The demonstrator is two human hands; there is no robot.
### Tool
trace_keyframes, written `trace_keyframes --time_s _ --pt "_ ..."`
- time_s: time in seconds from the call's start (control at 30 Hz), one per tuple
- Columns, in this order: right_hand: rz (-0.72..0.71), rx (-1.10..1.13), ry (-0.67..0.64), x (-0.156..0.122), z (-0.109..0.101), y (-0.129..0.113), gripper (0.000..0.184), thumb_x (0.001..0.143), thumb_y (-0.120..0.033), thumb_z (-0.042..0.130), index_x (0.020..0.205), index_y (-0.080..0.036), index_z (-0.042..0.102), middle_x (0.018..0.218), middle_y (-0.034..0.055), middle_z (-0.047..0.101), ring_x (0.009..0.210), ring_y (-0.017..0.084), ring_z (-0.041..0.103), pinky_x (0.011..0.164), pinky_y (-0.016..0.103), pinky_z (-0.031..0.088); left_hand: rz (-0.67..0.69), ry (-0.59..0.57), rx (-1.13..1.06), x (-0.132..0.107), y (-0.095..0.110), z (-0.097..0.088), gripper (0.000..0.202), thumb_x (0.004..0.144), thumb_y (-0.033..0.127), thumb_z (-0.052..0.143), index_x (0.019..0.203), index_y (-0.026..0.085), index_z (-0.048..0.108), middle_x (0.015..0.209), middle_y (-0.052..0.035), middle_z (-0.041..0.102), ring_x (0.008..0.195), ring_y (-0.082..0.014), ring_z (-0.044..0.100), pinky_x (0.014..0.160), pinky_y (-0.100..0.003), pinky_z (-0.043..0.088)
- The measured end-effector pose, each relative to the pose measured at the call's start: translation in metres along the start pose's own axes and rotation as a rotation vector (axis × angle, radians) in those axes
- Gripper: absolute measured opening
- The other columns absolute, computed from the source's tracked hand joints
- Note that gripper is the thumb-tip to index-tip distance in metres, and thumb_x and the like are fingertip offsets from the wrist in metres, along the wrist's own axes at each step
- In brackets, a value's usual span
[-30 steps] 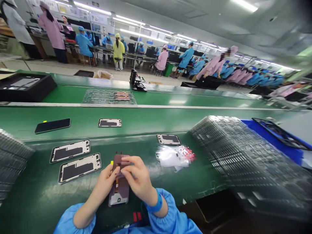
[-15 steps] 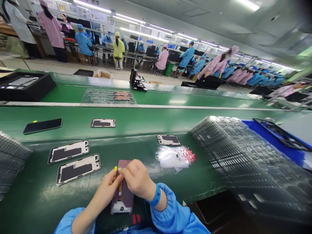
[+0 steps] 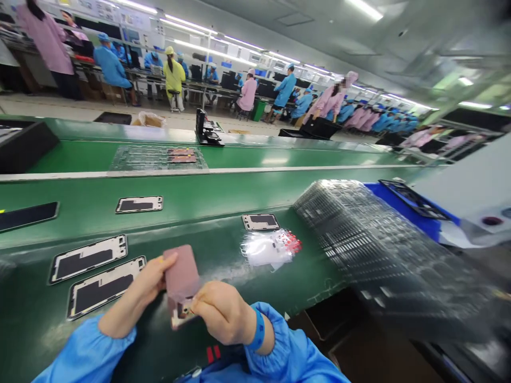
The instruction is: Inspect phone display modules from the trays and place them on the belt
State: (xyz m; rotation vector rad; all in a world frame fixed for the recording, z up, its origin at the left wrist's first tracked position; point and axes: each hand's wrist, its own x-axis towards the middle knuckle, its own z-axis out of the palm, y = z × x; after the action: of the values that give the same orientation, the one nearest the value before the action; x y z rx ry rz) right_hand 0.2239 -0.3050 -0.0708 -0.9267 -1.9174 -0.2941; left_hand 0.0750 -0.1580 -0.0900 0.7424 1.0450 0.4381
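Both my hands hold a mauve phone panel [image 3: 181, 274] up off the green belt, tilted, with a white-and-dark lower end. My left hand [image 3: 139, 284] grips its left edge. My right hand [image 3: 223, 313] pinches its lower end and hides part of it. Nearest my left hand, two white-rimmed phone frames [image 3: 88, 259] [image 3: 106, 287] with dark centres lie on the belt. A third phone frame [image 3: 139, 204] lies farther up, and a fourth [image 3: 260, 222] sits above a clear plastic bag [image 3: 271, 249] to the right of my hands.
A black phone [image 3: 27, 216] lies at the left on the green conveyor belt [image 3: 223, 186]. Stacked clear trays [image 3: 371, 244] fill the right, beside a blue bin [image 3: 403, 205]. Beyond the belt stands a black fixture [image 3: 206, 130], and co-workers in smocks [image 3: 173, 77] work at benches.
The panel has lifted off the belt and tilted, with its mauve face now showing and no cable visible. My right hand has moved to its lower end. The whole scene has shifted left in view.
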Motion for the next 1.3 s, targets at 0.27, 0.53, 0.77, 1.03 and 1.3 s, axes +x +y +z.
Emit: trace_keyframes --time_s 0.27,0.53,0.77,1.03,1.3 --pt "1.080 -0.419 0.410 -0.058 -0.103 0.065 0.024 0.099 -0.039 0.048 0.091 -0.021 0.062 0.086 0.0057 0.066 0.081 0.021 0.064 0.078 0.037 0.052 0.118 0.126 0.005 0.011 0.048 -0.010 0.012 0.093 0.010 0.057 0.092 0.015 0.068 0.072 -0.0041 0.074 0.056 -0.0167 0.071 0.049 -0.025 0.060" --pt "1.376 -0.455 0.332 -0.103 -0.115 0.125 0.023 0.087 -0.037 0.063 0.089 -0.015 0.066 0.113 0.0215 0.057 0.121 0.040 0.041 0.098 0.054 0.032 0.105 -0.035 0.027 -0.016 0.063 0.011 0.014 0.091 0.016 0.062 0.100 0.014 0.072 0.088 -0.0101 0.078 0.071 -0.0211 0.074 0.063 -0.034 0.064" --pt "1.232 0.366 0.048 -0.056 -0.029 0.087 0.087 0.084 -0.089 0.019 0.095 -0.019 0.070 0.107 0.0159 0.066 0.096 0.030 0.064 0.083 0.046 0.053 0.256 -0.417 0.202 -0.020 0.045 0.047 0.036 0.086 0.047 0.070 0.099 0.014 0.075 0.096 -0.0089 0.078 0.084 -0.0189 0.071 0.075 -0.026 0.056" --pt "1.207 1.803 0.227 -0.036 0.033 0.071 0.072 0.083 -0.081 0.049 0.113 -0.019 0.069 0.103 0.0101 0.072 0.059 0.013 0.059 0.047 0.025 0.051 0.631 -0.309 0.923 0.059 0.103 0.007 0.064 0.081 0.069 0.060 0.119 0.019 0.071 0.125 -0.0112 0.071 0.115 -0.0294 0.064 0.100 -0.036 0.047" --pt "1.373 1.830 0.429 -0.045 0.030 0.087 0.058 0.084 -0.065 0.065 0.116 -0.017 0.071 0.102 0.0102 0.075 0.070 0.016 0.066 0.054 0.027 0.057 0.531 0.329 1.171 0.115 0.201 -0.179 0.123 0.035 0.065 0.083 0.139 0.006 0.055 0.149 -0.0314 0.047 0.144 -0.0578 0.021 0.112 -0.072 0.015"
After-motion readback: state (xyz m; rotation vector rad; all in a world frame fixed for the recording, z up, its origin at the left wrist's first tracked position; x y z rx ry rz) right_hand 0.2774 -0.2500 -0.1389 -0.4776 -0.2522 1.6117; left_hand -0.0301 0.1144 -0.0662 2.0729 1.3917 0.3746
